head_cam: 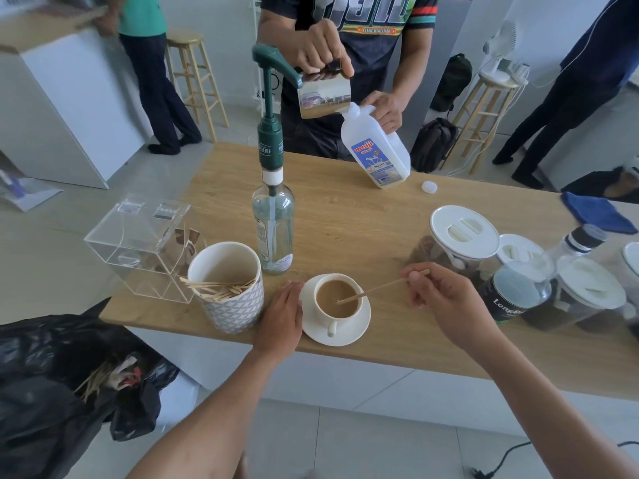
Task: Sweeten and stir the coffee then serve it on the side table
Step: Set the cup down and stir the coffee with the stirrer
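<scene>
Two hands, right hand (446,302) dipping stirrer (380,288), coffee (337,299)

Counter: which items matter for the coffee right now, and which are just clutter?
In use: cup, saucer, stir stick in right hand, left hand at the saucer, syrup bottle.
Lying about: stick holder, acrylic box, jars, blue cloth, cap.

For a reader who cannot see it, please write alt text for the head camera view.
The right hand holds a wooden stick with its tip in a cup of milky coffee on a saucer, while the left hand rests against the saucer's edge. Behind the cup stands a pump bottle, and across the table another person pours milk into a steel jug.
</scene>
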`<state>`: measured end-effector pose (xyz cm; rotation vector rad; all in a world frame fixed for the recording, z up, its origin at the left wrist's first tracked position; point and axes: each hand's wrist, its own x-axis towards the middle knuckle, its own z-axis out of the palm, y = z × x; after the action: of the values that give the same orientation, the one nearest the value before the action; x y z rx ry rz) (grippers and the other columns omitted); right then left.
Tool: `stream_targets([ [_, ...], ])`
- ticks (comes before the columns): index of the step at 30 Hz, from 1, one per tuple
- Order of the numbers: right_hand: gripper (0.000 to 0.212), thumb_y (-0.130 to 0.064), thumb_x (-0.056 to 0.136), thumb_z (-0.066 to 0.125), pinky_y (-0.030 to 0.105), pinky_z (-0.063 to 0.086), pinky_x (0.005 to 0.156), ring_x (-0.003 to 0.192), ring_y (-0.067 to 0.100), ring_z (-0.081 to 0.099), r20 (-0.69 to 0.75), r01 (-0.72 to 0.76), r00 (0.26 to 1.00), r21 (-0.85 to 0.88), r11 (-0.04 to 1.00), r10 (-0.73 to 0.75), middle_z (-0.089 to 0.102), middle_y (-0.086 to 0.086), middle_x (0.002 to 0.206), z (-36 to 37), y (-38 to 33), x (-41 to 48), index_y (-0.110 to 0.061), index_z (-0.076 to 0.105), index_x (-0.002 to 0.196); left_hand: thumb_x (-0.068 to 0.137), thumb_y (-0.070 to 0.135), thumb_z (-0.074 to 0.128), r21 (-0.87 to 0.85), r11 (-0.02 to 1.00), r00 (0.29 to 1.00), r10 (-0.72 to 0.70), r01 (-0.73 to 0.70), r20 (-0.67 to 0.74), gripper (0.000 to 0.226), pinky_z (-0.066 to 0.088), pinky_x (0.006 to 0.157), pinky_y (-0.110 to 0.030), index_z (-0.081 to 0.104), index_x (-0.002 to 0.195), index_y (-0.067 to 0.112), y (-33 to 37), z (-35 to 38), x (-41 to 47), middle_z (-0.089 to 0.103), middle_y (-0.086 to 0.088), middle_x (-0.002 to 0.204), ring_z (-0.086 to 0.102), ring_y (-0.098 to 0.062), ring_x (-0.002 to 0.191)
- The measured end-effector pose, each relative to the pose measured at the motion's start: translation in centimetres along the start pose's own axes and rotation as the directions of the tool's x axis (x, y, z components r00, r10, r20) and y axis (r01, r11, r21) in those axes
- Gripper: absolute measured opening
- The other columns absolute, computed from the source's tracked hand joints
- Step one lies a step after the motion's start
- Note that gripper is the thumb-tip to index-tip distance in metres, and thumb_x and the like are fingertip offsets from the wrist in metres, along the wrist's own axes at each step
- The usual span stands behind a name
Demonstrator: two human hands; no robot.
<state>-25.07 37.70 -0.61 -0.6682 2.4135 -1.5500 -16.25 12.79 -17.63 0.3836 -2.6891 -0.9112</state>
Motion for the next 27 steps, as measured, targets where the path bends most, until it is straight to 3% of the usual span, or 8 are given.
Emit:
stream_targets([
  [4,0.024,-0.008,0.100,0.054,0.018,0.051,0.063,0.063,0.009,0.063,0.034,-0.043,0.999,0.091,0.995,0.040,0.071,-0.006,0.072,0.4,0.5,-0.6,-0.022,0.071,0.093,0.104,0.015,0.033,-0.020,1.000,1.000,-0.012,0.013,0.024,0.042,0.022,0.118,-0.028,0.040,0.145,0.009,0.4,-0.6,-1.6,0.041,-0.009,0.152,0.028,-0.020,0.146],
  [12,0.023,-0.009,0.097,0.058,0.021,0.056,0.069,0.068,0.013,0.067,-0.007,-0.121,0.992,0.188,0.975,0.125,0.075,0.002,0.078,1.5,2.4,-4.9,-0.020,0.076,0.092,0.105,0.022,0.032,-0.019,0.999,0.994,-0.049,0.051,0.101,0.044,0.006,0.111,-0.012,0.035,0.148,0.015,0.0,-2.3,-3.8,0.035,-0.003,0.156,0.021,-0.012,0.147],
  [17,0.033,0.001,0.098,0.051,0.029,0.060,0.067,0.072,0.015,0.069,-0.034,-0.247,0.962,0.305,0.920,0.270,0.077,0.007,0.082,4.3,4.1,-9.3,-0.017,0.077,0.092,0.105,0.023,0.033,-0.022,0.997,0.989,-0.066,0.070,0.136,0.043,0.019,0.116,-0.024,0.037,0.147,0.014,-0.1,-3.2,-4.6,0.036,-0.004,0.154,0.027,-0.016,0.144],
  [19,0.035,0.004,0.098,0.049,0.032,0.060,0.070,0.075,0.017,0.069,-0.030,-0.281,0.953,0.286,0.916,0.302,0.077,0.005,0.085,5.5,4.6,-10.8,-0.017,0.077,0.093,0.104,0.022,0.034,-0.022,0.998,0.989,-0.054,0.058,0.141,0.042,0.020,0.114,-0.022,0.039,0.145,0.012,0.0,-3.5,-4.9,0.039,-0.004,0.152,0.030,-0.017,0.142],
  [23,0.033,0.007,0.097,0.050,0.024,0.060,0.067,0.076,0.016,0.071,-0.069,-0.290,0.942,0.325,0.900,0.329,0.078,0.003,0.088,7.5,4.5,-12.3,-0.014,0.076,0.095,0.104,0.023,0.034,-0.042,0.999,0.993,-0.024,0.029,0.116,0.040,0.022,0.105,-0.014,0.042,0.142,0.014,0.3,-4.4,-5.1,0.044,-0.001,0.145,0.037,-0.013,0.134],
  [27,0.027,0.006,0.097,0.051,0.023,0.059,0.066,0.078,0.022,0.073,-0.141,-0.272,0.916,0.467,0.841,0.375,0.076,0.009,0.090,9.8,3.1,-12.8,-0.009,0.073,0.096,0.104,0.026,0.034,-0.078,0.997,0.992,0.008,0.001,0.125,0.041,0.024,0.104,-0.016,0.042,0.143,0.017,0.8,-5.8,-5.7,0.045,0.002,0.146,0.037,-0.012,0.133],
])
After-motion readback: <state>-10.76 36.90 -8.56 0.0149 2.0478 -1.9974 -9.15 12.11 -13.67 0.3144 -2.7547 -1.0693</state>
